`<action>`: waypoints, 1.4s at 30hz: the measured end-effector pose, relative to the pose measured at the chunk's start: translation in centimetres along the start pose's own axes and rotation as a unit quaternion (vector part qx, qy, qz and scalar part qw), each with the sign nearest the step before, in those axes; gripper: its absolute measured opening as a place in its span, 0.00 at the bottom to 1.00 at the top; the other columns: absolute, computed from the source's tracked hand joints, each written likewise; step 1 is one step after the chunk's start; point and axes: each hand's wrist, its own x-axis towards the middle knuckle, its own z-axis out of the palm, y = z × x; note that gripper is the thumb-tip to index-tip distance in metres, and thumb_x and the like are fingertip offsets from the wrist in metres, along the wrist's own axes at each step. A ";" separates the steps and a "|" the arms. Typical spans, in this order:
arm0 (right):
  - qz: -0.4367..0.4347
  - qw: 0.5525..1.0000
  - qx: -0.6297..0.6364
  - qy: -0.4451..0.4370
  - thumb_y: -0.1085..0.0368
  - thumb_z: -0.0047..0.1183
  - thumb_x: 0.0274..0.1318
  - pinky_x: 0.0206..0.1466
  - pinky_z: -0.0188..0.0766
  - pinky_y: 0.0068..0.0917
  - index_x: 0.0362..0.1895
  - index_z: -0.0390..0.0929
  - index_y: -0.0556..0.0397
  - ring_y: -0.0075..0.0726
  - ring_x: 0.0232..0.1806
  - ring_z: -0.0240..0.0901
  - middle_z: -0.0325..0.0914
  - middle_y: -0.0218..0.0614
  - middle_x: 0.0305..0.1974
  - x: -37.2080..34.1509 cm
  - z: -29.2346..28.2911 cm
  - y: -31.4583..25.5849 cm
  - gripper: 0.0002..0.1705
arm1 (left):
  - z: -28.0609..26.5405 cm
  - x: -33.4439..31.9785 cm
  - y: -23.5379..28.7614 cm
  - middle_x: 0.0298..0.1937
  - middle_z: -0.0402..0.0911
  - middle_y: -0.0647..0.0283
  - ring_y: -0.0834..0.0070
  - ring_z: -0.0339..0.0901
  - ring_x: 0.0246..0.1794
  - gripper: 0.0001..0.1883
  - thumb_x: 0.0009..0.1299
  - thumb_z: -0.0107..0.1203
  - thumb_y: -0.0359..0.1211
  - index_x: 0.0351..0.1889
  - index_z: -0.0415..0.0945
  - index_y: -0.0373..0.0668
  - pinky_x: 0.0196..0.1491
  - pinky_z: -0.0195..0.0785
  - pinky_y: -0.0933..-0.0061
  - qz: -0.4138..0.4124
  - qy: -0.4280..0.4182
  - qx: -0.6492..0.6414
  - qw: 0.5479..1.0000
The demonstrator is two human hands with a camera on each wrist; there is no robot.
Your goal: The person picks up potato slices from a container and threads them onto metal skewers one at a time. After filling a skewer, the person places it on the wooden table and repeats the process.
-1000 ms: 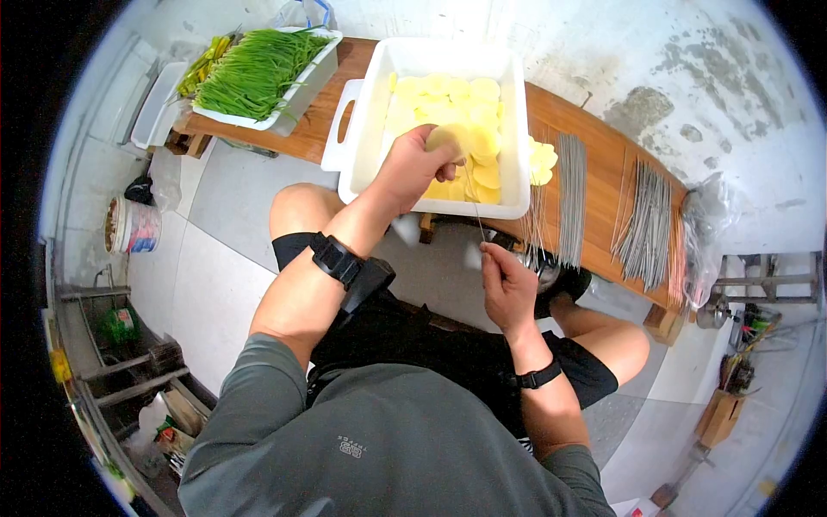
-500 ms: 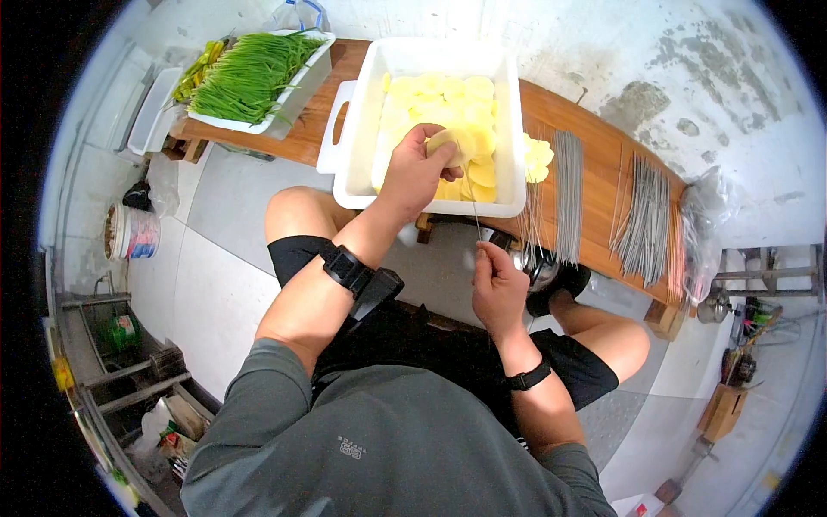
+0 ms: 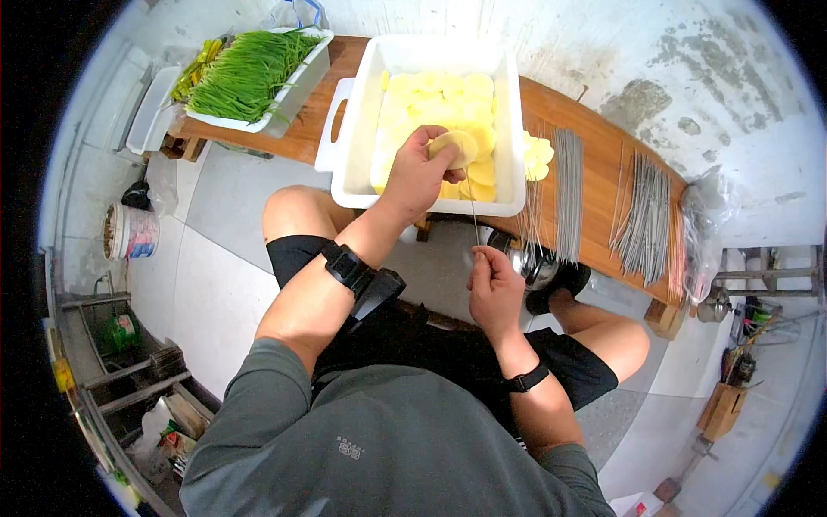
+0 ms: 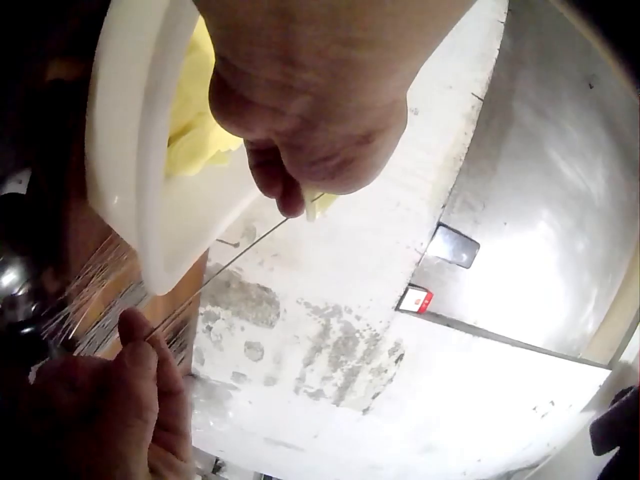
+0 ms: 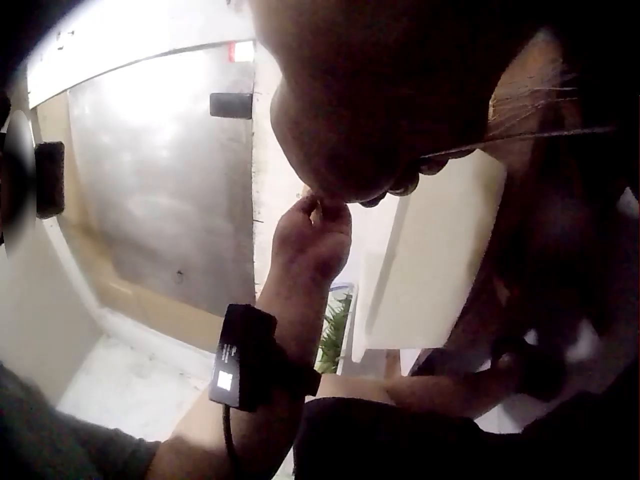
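So the left hand [image 3: 419, 177] has a thin, round, pale-yellow slice [image 3: 463, 148], looks like raw potato, pinched between thumb and fingers, just above the near part of the big white plastic tub [image 3: 431, 207]. Can't tell if it's one slice or a few stacked. Lower down and to that hand's right, the right hand [image 3: 497, 293] pinches the bottom end of a thin straight skewer [image 3: 473, 220] that slants up to the left fingers. Whether the tip is through the slice, no idea, the fingers hide it.

Handling-wise I'd guess the slice is near weightless, a bit bendy, probably wet and slippery, and liable to split if pierced near the rim. I'd pinch it flat by the edge, thumb on one face. The skewer's likely light and stiff but twisty, so hold it low. There's a grey bundle of skewers [image 3: 568, 198] off to the right hand's upper right.
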 end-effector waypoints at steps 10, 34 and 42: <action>-0.014 1.000 -0.005 0.008 0.65 0.48 0.66 0.23 0.61 0.19 0.42 0.78 0.60 0.17 0.19 0.63 0.69 0.25 0.18 0.4 0.0 0.1 0.10 | 0.3 0.0 -0.4 0.36 0.78 0.60 0.76 0.77 0.28 0.12 0.71 0.53 0.29 0.50 0.67 0.37 0.32 0.72 0.76 0.018 -0.010 0.032 0.999; 0.141 0.978 0.140 0.057 0.64 0.49 0.67 0.22 0.58 0.17 0.43 0.77 0.61 0.16 0.20 0.62 0.70 0.26 0.21 4.7 -4.5 2.4 0.11 | -10.1 15.9 -5.2 0.37 0.82 0.47 0.52 0.80 0.33 0.09 0.59 0.53 0.31 0.33 0.83 0.40 0.38 0.75 0.63 -0.076 -0.255 0.825 0.498; 0.146 0.975 0.156 0.055 0.65 0.50 0.66 0.22 0.58 0.17 0.43 0.77 0.61 0.15 0.20 0.62 0.70 0.25 0.21 5.1 -5.1 2.7 0.11 | -10.0 13.2 -4.7 0.37 0.83 0.47 0.61 0.81 0.41 0.20 0.59 0.62 0.41 0.38 0.80 0.30 0.42 0.73 0.68 -0.082 -0.045 0.643 0.760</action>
